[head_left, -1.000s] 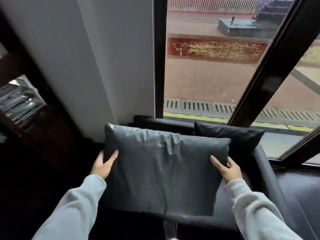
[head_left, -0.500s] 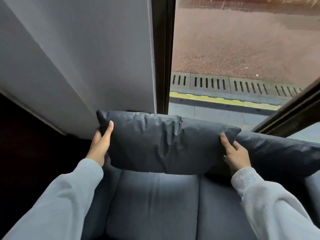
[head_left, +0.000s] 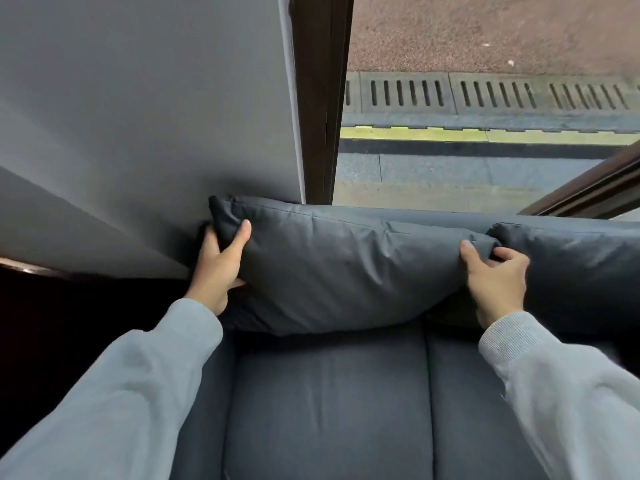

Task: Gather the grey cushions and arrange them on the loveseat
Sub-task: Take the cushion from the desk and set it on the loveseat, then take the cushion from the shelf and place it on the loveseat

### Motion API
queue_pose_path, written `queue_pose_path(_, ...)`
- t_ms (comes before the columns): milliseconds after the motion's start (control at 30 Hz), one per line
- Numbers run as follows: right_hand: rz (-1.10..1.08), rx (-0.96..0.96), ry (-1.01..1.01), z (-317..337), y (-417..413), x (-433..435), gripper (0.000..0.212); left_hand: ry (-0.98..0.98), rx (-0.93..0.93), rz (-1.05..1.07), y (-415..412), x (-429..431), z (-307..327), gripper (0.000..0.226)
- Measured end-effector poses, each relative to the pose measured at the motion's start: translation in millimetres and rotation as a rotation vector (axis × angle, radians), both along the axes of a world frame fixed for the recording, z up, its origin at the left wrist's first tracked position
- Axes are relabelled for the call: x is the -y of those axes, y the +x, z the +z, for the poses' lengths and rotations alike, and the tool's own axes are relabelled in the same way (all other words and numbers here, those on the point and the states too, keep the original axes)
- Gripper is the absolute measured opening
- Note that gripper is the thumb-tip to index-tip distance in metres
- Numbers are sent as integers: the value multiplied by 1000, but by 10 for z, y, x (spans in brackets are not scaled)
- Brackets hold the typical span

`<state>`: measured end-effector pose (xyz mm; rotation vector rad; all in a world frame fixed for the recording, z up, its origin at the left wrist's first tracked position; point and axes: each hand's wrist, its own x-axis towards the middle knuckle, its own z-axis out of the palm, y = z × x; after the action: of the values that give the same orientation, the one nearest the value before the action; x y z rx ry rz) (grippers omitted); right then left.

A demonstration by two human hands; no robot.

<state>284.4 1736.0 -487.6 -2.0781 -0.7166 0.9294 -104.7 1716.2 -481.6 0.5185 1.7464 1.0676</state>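
Note:
A dark grey cushion [head_left: 339,271] leans against the backrest at the left end of the grey loveseat [head_left: 329,410], its lower edge resting on the seat. My left hand [head_left: 218,265] grips its left edge, thumb on the front. My right hand [head_left: 495,282] pinches its upper right corner. A second grey cushion [head_left: 581,271] stands right beside it against the backrest, touching the first one where my right hand is.
A grey wall [head_left: 138,116] rises behind the loveseat on the left. A dark window frame [head_left: 322,98] and glass stand behind the backrest, with pavement and a drain grate outside. The floor to the left is dark.
The cushion has gone from held over the seat down against the backrest. Both hands moved forward with it, and my view has tilted down closer to the loveseat.

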Motion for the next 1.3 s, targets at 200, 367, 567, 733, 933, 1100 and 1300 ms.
queue_pose_path(200,-95,200,296,63,-42,117,34,113,97,72,-94,127,-203,25)
queue_pose_path(367,21,196,-6,-214,-64,234,39,57,26,32,-120,90,-455,32)
queue_pose_path(567,31,194,35,-131,-124,272,43,-68,-440,-99,-170,22,-502,73)
queue_pose_path(733,564,337,-70,-8,-319,531,94,249,-1227,-398,-4,249,-228,65)
queue_pose_path(933,972,579,-326,386,-486,592,89,-533,-1304,-876,-127,396,205,68)
queue_pose_path(1100,1068,785,-412,968,-495,686,90,-307,-1269,-916,257,601,942,72)
queue_pose_path(1300,1175,870,-275,1787,-419,1220,88,-195,-1297,-866,924,1412,1814,76)
